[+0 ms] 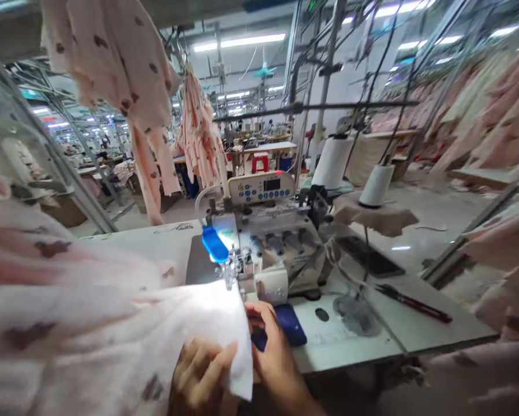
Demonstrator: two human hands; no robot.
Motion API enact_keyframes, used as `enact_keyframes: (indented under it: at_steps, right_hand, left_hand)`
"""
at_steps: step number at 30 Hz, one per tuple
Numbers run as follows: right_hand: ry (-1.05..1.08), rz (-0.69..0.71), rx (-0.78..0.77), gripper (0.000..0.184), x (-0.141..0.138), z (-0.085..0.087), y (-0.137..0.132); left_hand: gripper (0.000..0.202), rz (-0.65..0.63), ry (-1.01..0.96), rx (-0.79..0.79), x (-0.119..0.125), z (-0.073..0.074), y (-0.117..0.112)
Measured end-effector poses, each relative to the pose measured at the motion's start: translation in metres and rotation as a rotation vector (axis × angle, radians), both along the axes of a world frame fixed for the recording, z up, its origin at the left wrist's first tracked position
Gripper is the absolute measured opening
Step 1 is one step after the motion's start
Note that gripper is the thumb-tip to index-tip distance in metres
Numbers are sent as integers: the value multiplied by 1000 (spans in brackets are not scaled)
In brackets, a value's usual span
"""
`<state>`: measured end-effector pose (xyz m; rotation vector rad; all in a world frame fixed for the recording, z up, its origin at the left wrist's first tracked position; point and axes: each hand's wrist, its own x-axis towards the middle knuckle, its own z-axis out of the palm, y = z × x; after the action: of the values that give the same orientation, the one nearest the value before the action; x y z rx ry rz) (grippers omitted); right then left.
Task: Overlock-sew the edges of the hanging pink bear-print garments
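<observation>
A pale pink fabric piece (190, 312) with brown printed shapes spreads from the left side up to the needle area of an overlock sewing machine (280, 242). Its front end is brightly lit and passes close to the presser foot (230, 271). My left hand (202, 372) pinches the cloth near its lower right corner, fingers bent. At the right edge of the same cloth, my right hand (276, 352) curls its fingers, with the fingertips at the edge and partly hidden by it. A blue guard (215, 244) sits above the presser foot.
Thread cones (331, 162) stand behind the machine, beside its control panel (263, 186). Tweezers or snips with a dark red handle (415, 303) and a dark phone-like slab (369, 255) lie on the right tabletop. Pink garments (112, 63) hang at upper left.
</observation>
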<state>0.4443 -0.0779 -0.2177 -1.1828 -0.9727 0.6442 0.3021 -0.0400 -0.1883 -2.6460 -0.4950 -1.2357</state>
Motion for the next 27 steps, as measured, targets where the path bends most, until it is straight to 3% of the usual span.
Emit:
enact_keyframes:
  at_steps: [2, 4, 10, 17, 22, 25, 27]
  right_hand:
    - [81, 233, -92, 29, 1, 6, -2]
    - [133, 366, -183, 26, -1, 7, -12]
    - [0, 271, -274, 30, -5, 7, -49]
    - [247, 305, -333, 28, -4, 29, -61]
    - [364, 336, -285, 33, -4, 39, -69]
    - [219, 346, -206, 37, 2, 33, -71]
    - [-96, 187, -133, 24, 9, 27, -69]
  left_hand:
    - [24, 3, 28, -55, -3, 5, -5]
    - [22, 48, -15, -76, -3, 5, -9]
    - [22, 91, -83, -39, -1, -6, -21]
    - [25, -19, -105, -218, -5, 8, -34]
    - [26, 38, -27, -20, 0, 14, -42]
    - [25, 99, 29, 63, -1, 12, -42]
    - [22, 109, 60, 63, -3, 11, -41]
